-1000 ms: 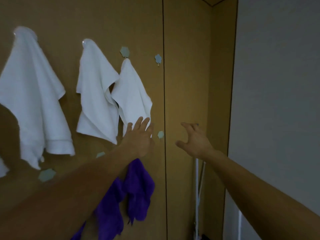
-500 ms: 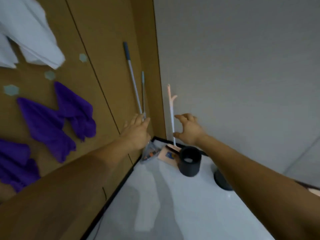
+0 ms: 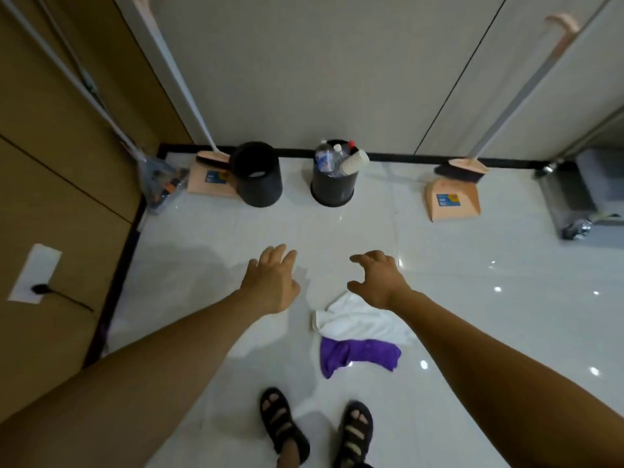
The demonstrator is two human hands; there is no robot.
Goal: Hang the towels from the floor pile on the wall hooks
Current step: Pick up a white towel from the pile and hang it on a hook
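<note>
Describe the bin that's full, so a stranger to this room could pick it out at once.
Along the black baseboard of the grey back wall stand two black bins, between two peach dustpans. The full bin is the right-hand one. Unlike the empty bin beside it, it is stuffed with plastic bottles and a ribbed paper cup.

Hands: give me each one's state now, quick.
Left hand: open, empty, fingers spread above the floor.
Right hand: open, empty, fingers curled, above the white towel.
</note>
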